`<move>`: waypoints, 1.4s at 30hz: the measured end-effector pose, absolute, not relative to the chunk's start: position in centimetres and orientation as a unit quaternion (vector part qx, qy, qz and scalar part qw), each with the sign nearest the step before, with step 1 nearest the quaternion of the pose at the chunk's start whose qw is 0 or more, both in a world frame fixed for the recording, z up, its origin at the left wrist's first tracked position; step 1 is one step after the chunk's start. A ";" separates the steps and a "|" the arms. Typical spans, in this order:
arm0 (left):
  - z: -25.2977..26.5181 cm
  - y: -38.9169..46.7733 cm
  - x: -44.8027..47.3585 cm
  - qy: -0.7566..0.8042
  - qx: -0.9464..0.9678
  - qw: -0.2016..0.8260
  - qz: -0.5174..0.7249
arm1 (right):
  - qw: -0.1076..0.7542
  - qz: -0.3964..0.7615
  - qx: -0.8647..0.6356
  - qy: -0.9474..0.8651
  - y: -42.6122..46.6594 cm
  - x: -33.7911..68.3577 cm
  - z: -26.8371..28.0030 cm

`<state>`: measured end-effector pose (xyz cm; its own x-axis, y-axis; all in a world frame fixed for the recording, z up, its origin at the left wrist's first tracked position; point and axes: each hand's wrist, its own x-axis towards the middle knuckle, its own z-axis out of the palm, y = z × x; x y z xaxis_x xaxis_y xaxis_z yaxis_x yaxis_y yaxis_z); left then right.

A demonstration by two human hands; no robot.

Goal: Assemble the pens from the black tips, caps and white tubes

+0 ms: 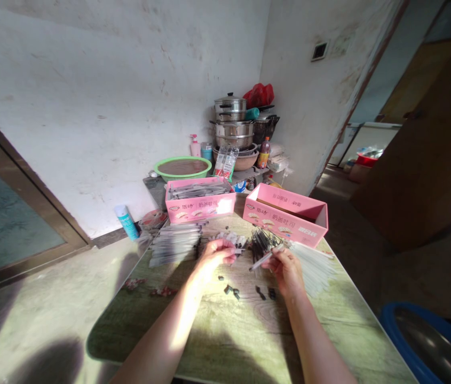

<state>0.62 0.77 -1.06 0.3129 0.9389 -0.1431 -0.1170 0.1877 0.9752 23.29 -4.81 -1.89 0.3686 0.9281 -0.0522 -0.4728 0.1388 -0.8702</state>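
Note:
My left hand (pixel 218 255) is closed in a pinch over the table, with a small pale piece with a dark part (pixel 240 250) between thumb and fingers. My right hand (pixel 288 269) grips a slim clear pen barrel (pixel 262 260), tilted, its dark end pointing left. Left of my left hand lies a pile of clear barrels (pixel 175 244). Small whitish parts (pixel 229 236) sit just beyond the fingers. A bunch of dark thin rods (pixel 260 239) lies behind the right hand, and long translucent tubes (pixel 316 271) spread to its right. Several small black caps (pixel 233 291) are scattered nearer me.
On the table (pixel 229 330), a pink box (pixel 200 208) filled with slim pieces stands at the back left, and another pink box (pixel 287 221) at the back right. Behind are a green-rimmed basin (pixel 183 175) and stacked steel pots (pixel 233 130). A blue tub (pixel 393 325) stands lower right.

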 end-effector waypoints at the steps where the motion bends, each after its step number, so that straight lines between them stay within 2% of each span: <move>1: -1.2 0.8 0.7 0.416 0.488 0.649 0.409 | 0.692 0.503 -0.434 -0.282 -4.9 23.0 -1.7; 9: -1.0 0.7 0.8 0.398 0.446 0.660 0.456 | 0.534 0.595 -0.412 -0.437 -6.2 21.6 -0.6; 14: -0.8 0.5 0.9 0.387 0.443 0.669 0.455 | 0.481 0.588 -0.431 -0.487 -6.5 21.3 -0.6; 42: -0.1 -0.5 1.8 0.356 0.490 0.677 0.418 | 0.434 0.570 -0.432 -0.548 -6.0 21.6 -1.2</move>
